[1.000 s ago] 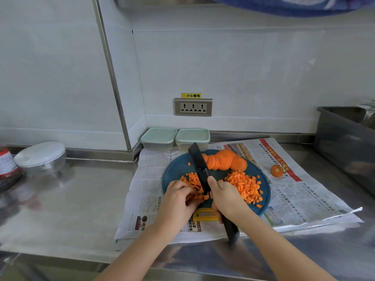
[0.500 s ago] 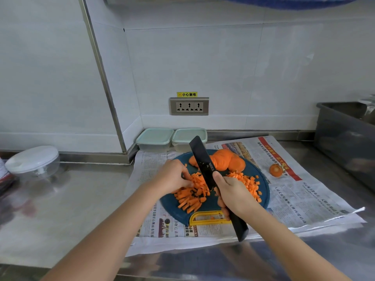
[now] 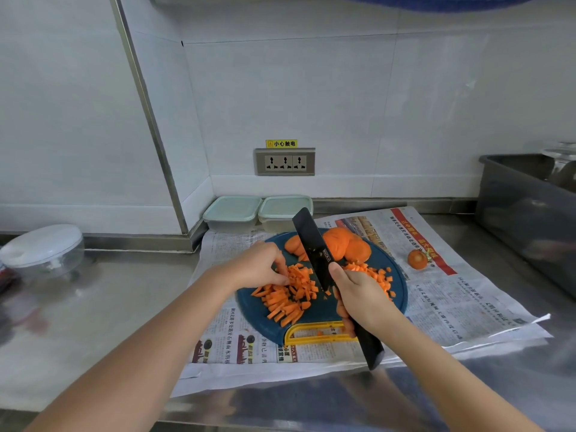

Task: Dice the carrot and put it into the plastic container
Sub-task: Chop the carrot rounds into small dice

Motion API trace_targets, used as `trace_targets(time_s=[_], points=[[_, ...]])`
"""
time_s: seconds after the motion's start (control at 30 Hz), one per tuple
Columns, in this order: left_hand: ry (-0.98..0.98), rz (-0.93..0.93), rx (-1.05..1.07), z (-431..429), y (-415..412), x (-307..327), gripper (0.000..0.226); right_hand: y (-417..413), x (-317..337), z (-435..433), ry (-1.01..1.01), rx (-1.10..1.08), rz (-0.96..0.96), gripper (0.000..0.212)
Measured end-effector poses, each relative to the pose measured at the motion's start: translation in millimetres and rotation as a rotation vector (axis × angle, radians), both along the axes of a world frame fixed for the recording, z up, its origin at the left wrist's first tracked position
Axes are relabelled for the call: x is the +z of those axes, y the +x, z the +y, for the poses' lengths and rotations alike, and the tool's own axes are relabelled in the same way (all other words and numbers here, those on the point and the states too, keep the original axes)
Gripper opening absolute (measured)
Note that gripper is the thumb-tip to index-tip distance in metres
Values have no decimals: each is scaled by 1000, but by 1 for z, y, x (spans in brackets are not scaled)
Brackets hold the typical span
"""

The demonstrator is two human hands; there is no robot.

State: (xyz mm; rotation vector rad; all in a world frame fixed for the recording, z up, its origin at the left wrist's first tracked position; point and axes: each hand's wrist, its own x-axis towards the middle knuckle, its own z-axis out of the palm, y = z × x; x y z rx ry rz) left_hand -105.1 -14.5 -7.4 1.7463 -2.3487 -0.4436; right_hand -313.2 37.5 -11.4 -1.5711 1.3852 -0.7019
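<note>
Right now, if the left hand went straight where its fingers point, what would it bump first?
The carrot pieces at the fingertips of the left hand; it seems to touch them. Just beyond is the knife, though depth is unclear.

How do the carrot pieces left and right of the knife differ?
The left pile is mostly long sticks; the right pile is small cubes. The left hand holds the left pile; the right pile lies free beside the right hand gripping the knife. Both sit on the board.
</note>
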Motion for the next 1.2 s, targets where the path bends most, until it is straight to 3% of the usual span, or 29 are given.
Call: trace_targets(time_s=[0.1, 0.63, 0.87, 0.97, 1.2], points=[[-44, 16, -27, 3, 0, 1, 10, -3, 1, 0, -3, 1, 7, 46], [-134, -265, -217, 1, -18, 8, 15, -9, -3, 2, -17, -5, 37, 46], [-158, -194, -118, 5, -10, 7, 13, -14, 2, 6, -39, 15, 99, 47], [-169, -80, -8, 10, 1, 14, 12, -14, 3, 12, -47, 45, 136, 47], [-43, 63, 110, 39, 13, 10, 12, -3, 2, 41, -127, 146, 273, 46]])
